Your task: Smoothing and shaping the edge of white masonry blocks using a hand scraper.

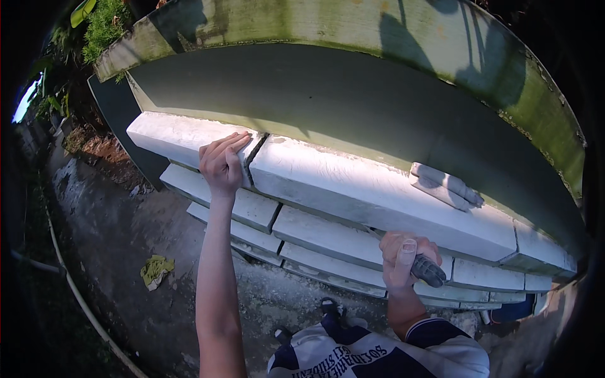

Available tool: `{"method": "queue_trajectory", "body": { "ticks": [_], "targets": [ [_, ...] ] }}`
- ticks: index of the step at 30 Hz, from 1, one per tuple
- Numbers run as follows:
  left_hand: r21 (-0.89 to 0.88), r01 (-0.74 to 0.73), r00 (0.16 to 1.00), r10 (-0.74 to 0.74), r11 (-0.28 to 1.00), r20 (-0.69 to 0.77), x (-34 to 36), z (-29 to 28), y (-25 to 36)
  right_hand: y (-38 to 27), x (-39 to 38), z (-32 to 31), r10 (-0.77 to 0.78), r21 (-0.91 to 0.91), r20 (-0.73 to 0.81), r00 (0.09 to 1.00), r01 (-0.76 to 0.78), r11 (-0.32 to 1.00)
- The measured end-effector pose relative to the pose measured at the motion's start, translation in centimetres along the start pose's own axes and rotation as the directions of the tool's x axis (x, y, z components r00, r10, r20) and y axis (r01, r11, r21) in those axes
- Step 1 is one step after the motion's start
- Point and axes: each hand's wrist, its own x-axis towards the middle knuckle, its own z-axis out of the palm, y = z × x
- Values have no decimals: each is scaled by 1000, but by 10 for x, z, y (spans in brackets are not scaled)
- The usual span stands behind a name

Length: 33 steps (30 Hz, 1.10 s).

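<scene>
My left hand (pixel 222 165) lies on top of a white block (pixel 176 133) at the left end of the upper row, its fingers stretched toward the dark gap beside a longer white block (pixel 378 183). Nothing shows in its grasp. Lower right, my right hand (pixel 403 255) is closed round the dark handle (pixel 430 271) of a hand tool. A thin, light strip of the tool points up and left, against the underside of the long block; its working end is hidden, so I cannot tell its kind. Further rows of white blocks (pixel 328 234) step down below.
A grey, folded-looking object (pixel 444 186) rests on the long block at right. Behind stands a wall under a mossy concrete rim (pixel 302 28). On the ground lie a yellow-green cloth (pixel 157 271) and a long pipe (pixel 82 301). My feet (pixel 329 307) stand close below the blocks.
</scene>
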Motion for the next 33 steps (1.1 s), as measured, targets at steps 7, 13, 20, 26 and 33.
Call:
{"method": "queue_trajectory", "body": {
  "ticks": [7,13,20,26,33],
  "targets": [
    [-2,2,1000,-2,1000,3,0,0,-2,3,0,2,7,-26,7,1000,-7,1000],
    [-12,14,1000,-14,1000,6,-1,0,-1,-8,0,-3,-7,8,-8,1000,7,1000],
    [-6,13,1000,-13,1000,1,0,-1,-4,-1,-1,0,-14,34,-21,1000,14,999],
    [2,13,1000,-13,1000,5,1,2,-2,30,-17,4,-28,-149,-94,995,14,989],
    [-9,15,1000,-15,1000,-1,0,-2,-3,-6,0,4,-27,-8,-167,986,26,1000]
  ]
}}
